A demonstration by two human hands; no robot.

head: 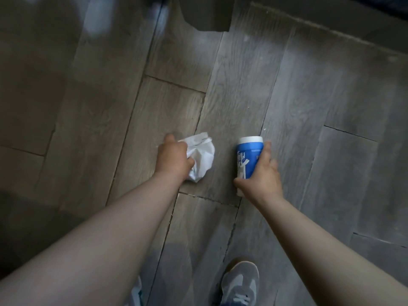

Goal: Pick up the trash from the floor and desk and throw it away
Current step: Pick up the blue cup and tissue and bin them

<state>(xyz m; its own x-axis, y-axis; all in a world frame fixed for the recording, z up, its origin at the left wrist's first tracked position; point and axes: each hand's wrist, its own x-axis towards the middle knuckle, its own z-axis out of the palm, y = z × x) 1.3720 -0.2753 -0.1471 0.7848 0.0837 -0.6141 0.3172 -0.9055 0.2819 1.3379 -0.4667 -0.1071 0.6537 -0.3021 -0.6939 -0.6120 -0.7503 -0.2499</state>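
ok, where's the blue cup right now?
Head view, just right of centre: the blue cup is gripped in the right hand, beside the crumpled white paper that the left hand holds, with wood floor behind.

Single head-worn, wide-angle view, aimed steeply down and slightly forward along both outstretched forearms onto a grey plank floor (242, 96). The left hand (174, 157) and right hand (262, 180) fall near frame centre at arm's reach. A grey shoe (239, 283) marks the lower edge, directly beneath the camera.
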